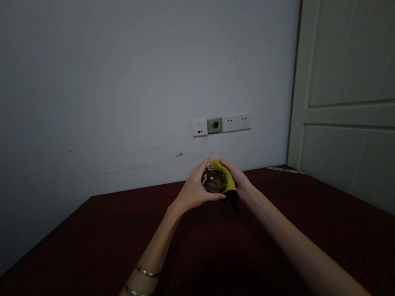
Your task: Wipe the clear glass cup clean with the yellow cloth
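My left hand [195,188] is closed around the side of a round, clear glass vessel [214,180], thumb below and fingers above. The glass is tilted so that its round rim faces me. Pressed against its right side is a yellow cloth-like thing [228,178] with a black lower end that hangs down. My right hand [237,175] is wrapped around this yellow thing from the right, its fingers mostly hidden behind it. Both hands are close together, held above the far part of the dark red table [211,244].
A pale wall [121,105] stands behind the table, with a row of sockets [236,123] just beyond my hands. On the right is a white panelled door [366,95]. A thin flat strip [285,170] lies at the table's far right edge.
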The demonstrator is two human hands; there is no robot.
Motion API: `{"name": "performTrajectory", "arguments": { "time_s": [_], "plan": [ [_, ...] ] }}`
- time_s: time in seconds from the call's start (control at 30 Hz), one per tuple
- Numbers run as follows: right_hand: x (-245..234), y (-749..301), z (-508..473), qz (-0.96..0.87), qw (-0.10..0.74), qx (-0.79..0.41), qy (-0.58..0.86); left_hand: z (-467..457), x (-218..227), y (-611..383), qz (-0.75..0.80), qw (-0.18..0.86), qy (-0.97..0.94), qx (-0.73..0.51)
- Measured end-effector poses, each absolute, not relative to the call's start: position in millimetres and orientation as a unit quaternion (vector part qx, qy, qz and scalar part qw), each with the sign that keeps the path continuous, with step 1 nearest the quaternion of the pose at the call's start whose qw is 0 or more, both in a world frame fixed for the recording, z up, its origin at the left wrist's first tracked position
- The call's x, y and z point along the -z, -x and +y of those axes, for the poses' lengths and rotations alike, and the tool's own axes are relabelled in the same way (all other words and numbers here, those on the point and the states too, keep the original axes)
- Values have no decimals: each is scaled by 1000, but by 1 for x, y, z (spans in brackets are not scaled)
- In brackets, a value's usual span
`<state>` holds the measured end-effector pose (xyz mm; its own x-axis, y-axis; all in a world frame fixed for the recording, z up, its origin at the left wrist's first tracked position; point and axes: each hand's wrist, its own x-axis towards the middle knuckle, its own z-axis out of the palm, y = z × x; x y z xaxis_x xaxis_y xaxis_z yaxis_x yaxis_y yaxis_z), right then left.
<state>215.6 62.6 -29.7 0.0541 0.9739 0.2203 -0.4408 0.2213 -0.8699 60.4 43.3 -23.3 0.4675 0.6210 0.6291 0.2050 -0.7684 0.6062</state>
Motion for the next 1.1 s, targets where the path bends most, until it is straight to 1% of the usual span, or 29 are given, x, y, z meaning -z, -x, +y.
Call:
{"name": "performTrajectory", "arguments": {
  "time_s": [0.1,0.17,0.3,0.47,0.67,0.73,0.9,1.1],
  "plan": [
    [24,-214,54,-416,603,-603,315,48,28,-62,276,251,-803,-464],
    [20,-212,49,-407,597,-616,312,49,30,-64,291,267,-780,-486],
    [18,-208,48,-384,622,-603,319,49,30,-68,314,298,-729,-530],
    [20,-198,47,-357,666,-567,328,59,34,-69,346,255,-706,-563],
    [23,-187,42,-339,696,-547,319,64,39,-67,350,260,-687,-581],
    [24,-188,45,-332,696,-547,327,61,40,-69,346,287,-679,-581],
    [26,-203,53,-320,683,-548,361,53,41,-73,273,432,-663,-547],
    [21,-217,59,-327,663,-556,380,57,39,-73,236,480,-674,-510]
  ]
}}
